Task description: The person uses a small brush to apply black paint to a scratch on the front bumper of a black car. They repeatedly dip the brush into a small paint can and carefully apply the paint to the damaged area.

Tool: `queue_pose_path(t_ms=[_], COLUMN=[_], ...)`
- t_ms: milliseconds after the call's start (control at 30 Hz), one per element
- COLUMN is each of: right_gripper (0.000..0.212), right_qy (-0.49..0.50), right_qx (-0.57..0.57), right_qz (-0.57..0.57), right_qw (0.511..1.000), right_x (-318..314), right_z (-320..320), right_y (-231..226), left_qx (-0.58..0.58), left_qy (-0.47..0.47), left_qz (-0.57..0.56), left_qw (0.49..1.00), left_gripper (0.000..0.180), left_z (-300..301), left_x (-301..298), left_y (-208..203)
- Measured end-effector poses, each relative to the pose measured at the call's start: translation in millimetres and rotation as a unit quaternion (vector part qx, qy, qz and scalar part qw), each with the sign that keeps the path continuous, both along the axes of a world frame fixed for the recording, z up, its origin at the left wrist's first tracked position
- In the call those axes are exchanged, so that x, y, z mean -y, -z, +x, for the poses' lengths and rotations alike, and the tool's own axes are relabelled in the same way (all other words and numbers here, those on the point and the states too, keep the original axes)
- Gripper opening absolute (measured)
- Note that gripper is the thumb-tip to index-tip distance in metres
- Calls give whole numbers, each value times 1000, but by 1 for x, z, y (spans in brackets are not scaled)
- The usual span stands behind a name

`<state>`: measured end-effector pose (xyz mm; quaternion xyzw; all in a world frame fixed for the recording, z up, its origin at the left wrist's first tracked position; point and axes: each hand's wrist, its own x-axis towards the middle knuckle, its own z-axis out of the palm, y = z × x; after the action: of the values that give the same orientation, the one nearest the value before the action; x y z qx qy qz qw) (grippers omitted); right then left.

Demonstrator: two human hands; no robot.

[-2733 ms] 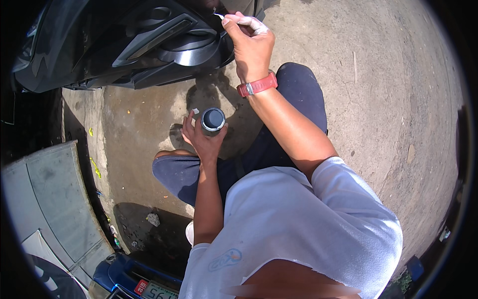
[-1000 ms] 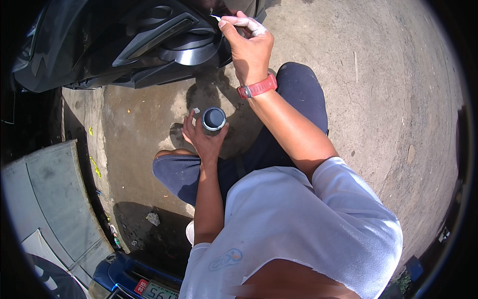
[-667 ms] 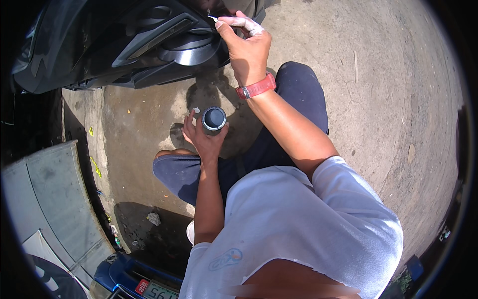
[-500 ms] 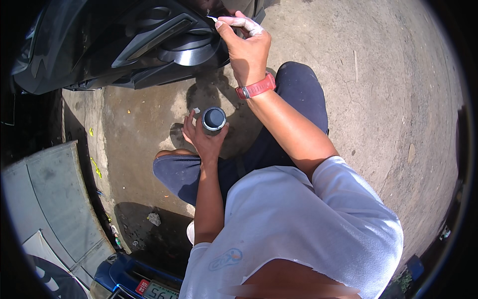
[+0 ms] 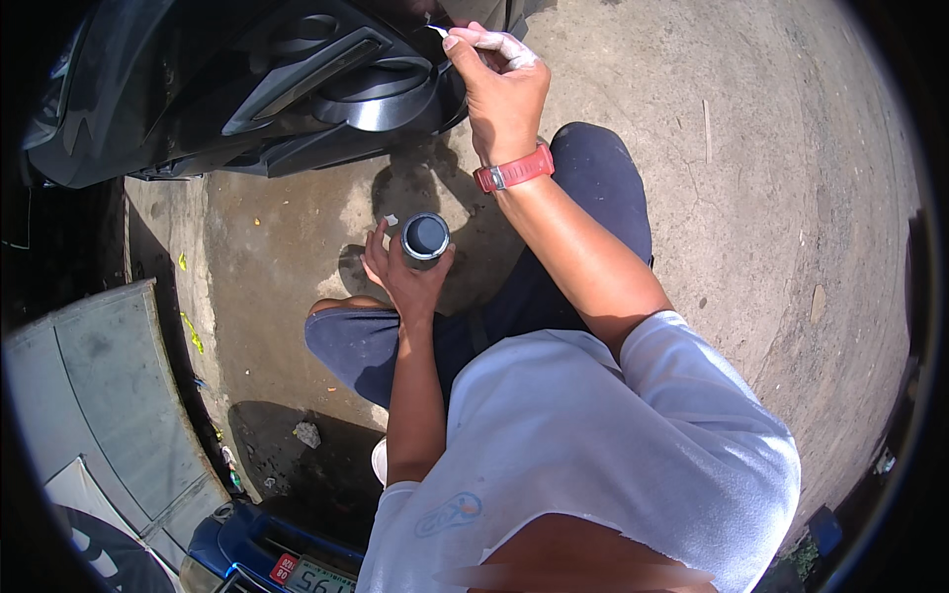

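Note:
My left hand (image 5: 407, 282) is wrapped round a dark, open-topped can (image 5: 427, 236) with a pale rim, held upright between my knees. Its inside looks dark, and I cannot make out what it holds. Up at the top, my right hand (image 5: 504, 84), with a red watch on its wrist, pinches a small thin white piece (image 5: 437, 31) between thumb and fingers. Whitish residue coats those fingers. The white piece is close to the glossy black body panel of a vehicle (image 5: 326, 89); whether it touches the panel I cannot tell.
A small pale scrap (image 5: 391, 219) lies by the can on the concrete floor (image 5: 732, 227). Grey panels (image 5: 109, 376) stand at the left. Behind them, low in view, is a blue vehicle (image 5: 222, 544) with a plate. A pale stone (image 5: 306, 434) lies in shadow.
My right hand has shifted slightly to the right with the white piece still pinched. The left hand and the can have stayed where they were.

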<state>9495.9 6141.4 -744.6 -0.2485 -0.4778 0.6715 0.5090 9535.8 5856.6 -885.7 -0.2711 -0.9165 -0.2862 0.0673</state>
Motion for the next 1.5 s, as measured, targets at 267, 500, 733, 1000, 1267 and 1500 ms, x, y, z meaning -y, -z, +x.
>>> queue_pose_path(t_ms=[267,500,733,1000,1267,1500], right_gripper=[13,12,16,8,8,11], right_qy=[-2,12,14,1,-125,-166], right_qx=[-8,9,-26,-42,222,281], right_qz=[-7,50,-12,-87,170,324], right_qw=[1000,999,999,995,952,888], right_x=[1,2,-3,13,52,62], right_z=[1,1,-2,33,107,128], right_y=[1,2,2,4,46,68], left_qx=[1,7,3,-3,-14,-24], left_qy=[1,-3,6,-3,0,12], left_qz=[3,-1,-1,5,-7,2], left_qw=[1000,1000,1000,1000,1000,1000], left_gripper=[82,82,83,82,85,82], left_z=[0,0,0,0,1,0], left_x=[-1,-1,-1,-1,-4,-9], left_y=[-2,-1,-1,1,-5,-7])
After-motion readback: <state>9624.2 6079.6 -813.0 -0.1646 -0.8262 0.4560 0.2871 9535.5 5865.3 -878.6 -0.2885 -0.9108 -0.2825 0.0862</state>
